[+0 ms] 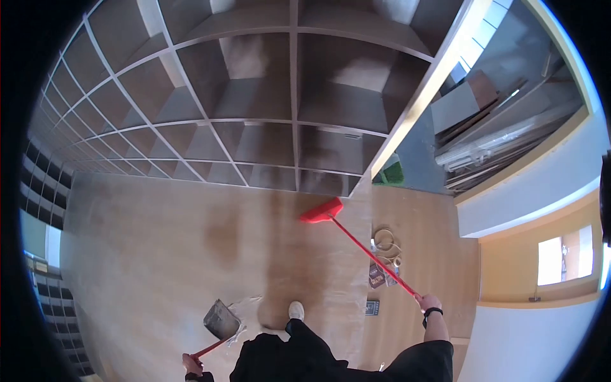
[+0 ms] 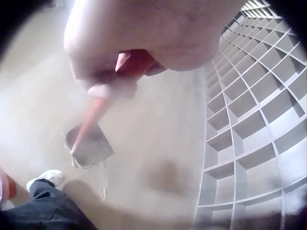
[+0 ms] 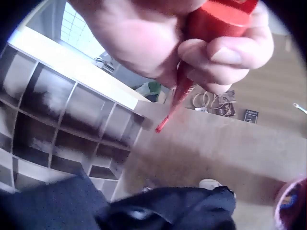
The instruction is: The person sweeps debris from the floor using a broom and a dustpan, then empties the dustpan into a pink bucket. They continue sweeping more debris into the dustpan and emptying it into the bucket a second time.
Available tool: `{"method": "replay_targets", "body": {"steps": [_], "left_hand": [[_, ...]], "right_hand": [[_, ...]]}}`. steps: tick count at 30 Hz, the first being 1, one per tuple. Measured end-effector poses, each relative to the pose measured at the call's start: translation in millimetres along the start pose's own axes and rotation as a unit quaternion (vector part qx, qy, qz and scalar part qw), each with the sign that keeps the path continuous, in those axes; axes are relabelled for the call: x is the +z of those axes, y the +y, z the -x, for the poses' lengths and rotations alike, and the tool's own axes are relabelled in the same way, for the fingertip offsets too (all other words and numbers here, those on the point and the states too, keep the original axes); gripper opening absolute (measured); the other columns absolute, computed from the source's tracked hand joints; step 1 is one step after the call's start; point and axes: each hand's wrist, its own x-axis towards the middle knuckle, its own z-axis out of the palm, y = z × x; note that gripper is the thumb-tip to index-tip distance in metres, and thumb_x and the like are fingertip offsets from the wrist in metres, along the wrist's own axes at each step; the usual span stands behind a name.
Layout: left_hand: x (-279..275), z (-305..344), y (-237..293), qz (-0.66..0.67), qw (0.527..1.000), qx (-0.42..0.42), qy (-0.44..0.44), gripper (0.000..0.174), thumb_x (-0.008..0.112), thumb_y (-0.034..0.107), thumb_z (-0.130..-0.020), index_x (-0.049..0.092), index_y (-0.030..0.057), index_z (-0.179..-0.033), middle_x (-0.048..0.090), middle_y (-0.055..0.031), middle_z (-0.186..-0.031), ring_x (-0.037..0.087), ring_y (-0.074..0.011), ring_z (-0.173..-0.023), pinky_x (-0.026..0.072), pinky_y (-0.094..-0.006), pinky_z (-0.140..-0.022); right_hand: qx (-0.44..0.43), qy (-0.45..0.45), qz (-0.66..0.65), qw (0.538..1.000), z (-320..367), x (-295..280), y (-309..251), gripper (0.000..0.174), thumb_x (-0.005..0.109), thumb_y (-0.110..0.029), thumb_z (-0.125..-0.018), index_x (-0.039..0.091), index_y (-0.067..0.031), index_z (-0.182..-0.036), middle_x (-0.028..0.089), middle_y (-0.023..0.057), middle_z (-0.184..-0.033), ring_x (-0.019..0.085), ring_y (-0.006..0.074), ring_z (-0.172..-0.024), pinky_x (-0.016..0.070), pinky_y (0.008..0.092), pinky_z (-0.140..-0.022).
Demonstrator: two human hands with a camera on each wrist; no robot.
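Right hand [image 1: 431, 302] curled round the upper handle of a red broom [image 1: 372, 255]; its head [image 1: 323, 211] is down by the near corner of the pale cubby shelving [image 1: 294, 76], whose top runs out of the head view. Left hand [image 1: 192, 364] grips the red handle of a grey dustpan [image 1: 221, 319], low near the frame's bottom edge; forearm cut off there, fingers blurred in the left wrist view. Cannot tell whether the pan touches the floor [image 1: 159, 248]. Pale patch [image 1: 247, 310] beside it, make-up unclear. One white shoe [image 1: 296, 310] shows ahead of dark clothing. Beige coil [image 1: 384, 239] and dark packets [image 1: 377, 277] lie past the broom handle, lettering unreadable. Pink bin [image 3: 279, 203] cropped at the right wrist view's edge, contents hard to make out.
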Motion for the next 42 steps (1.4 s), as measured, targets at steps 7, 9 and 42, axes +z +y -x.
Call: {"method": "replay_targets", "body": {"steps": [7, 9, 42], "left_hand": [[64, -12, 19, 0.010, 0.994, 0.019, -0.108, 0.029, 0.033, 0.034, -0.075, 0.039, 0.0150, -0.054, 0.035, 0.0010, -0.042, 0.031, -0.0122, -0.035, 0.0254, -0.0247, -0.032], [82, -10, 24, 0.000, 0.989, 0.038, -0.144, 0.027, 0.034, 0.034, -0.075, 0.041, 0.0149, -0.057, 0.037, 0.0009, -0.045, 0.032, -0.0119, -0.036, 0.0258, -0.0244, -0.032], [24, 9, -32, 0.000, 0.992, 0.073, -0.103, 0.026, 0.039, 0.034, -0.079, 0.056, 0.0138, -0.081, 0.041, 0.0020, -0.050, 0.034, -0.0083, -0.036, 0.0252, -0.0210, -0.031]], "right_hand": [[0.094, -0.046, -0.098, 0.990, 66, 111, 49, 0.062, 0.033, -0.056, -0.082, 0.062, -0.0023, -0.087, 0.059, 0.0213, -0.086, 0.057, 0.0355, -0.083, 0.0446, 0.0434, -0.072], [0.091, -0.052, -0.127, 0.986, 92, 151, 54, 0.061, 0.036, -0.055, -0.081, 0.062, -0.0003, -0.088, 0.060, 0.0211, -0.082, 0.058, 0.0354, -0.083, 0.0445, 0.0432, -0.070], [-0.123, 0.110, -0.192, 0.967, 58, 172, -81, 0.059, 0.031, -0.048, -0.083, 0.059, 0.0009, -0.067, 0.057, 0.0215, -0.063, 0.058, 0.0377, -0.066, 0.0456, 0.0451, -0.059]]}}
